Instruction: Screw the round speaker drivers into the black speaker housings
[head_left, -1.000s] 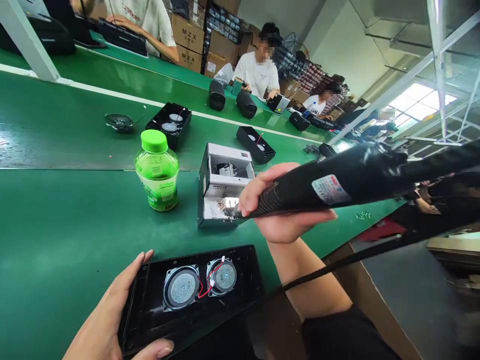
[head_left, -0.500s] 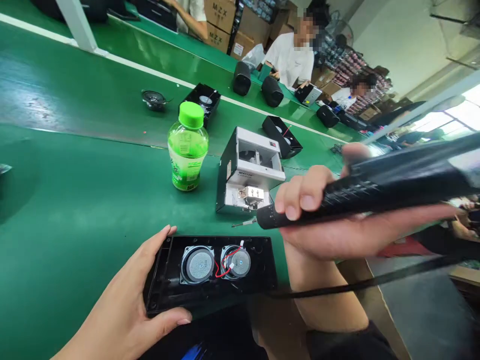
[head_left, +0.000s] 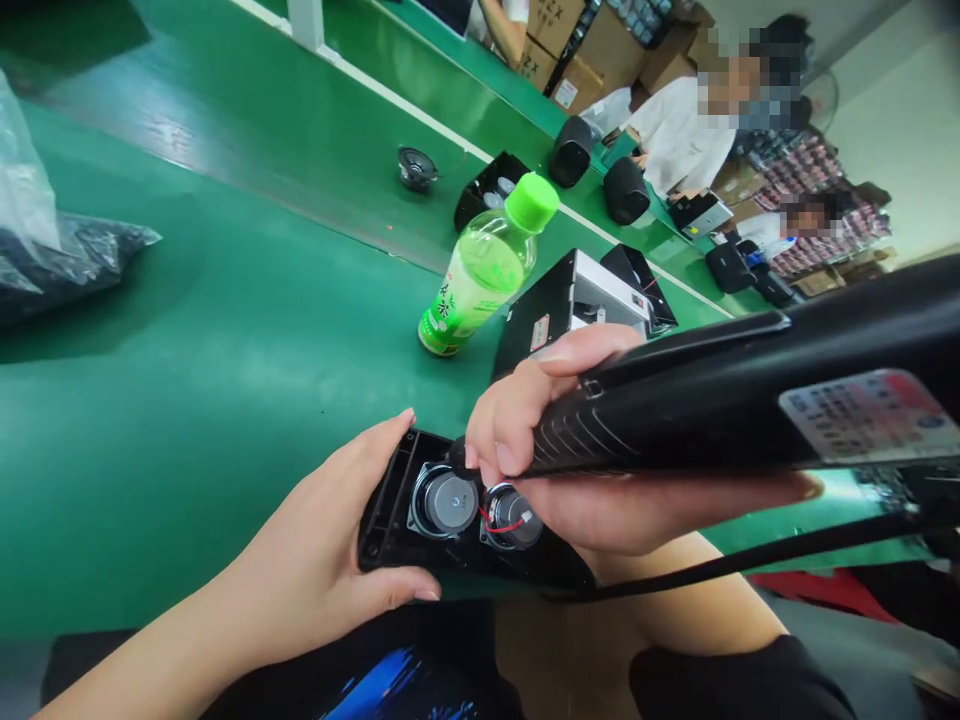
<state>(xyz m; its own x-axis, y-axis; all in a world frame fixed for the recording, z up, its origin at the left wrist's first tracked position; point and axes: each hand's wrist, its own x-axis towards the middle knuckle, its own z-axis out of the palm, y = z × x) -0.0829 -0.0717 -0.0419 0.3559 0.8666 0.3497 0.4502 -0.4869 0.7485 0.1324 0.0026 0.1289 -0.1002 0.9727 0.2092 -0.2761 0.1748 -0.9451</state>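
Note:
My left hand grips the left end of a black speaker box, fingers on the far edge and thumb on the near one. Two round speaker drivers, a left one and a right one, sit inside it, with red wire at the right one. My right hand is wrapped around a black electric screwdriver. The tool's nose is over the box's far side, beside the left driver. Its bit is hidden from view. The right hand partly covers the right driver and the box's right end.
A green-capped bottle stands beyond the box, left of a black and white machine. A plastic bag lies at the left. Farther off are a loose speaker driver, more speaker boxes and a co-worker.
My right hand has brought the screwdriver left and down over the speaker box. My view has shifted left, bringing the plastic bag in. My left hand still holds the box.

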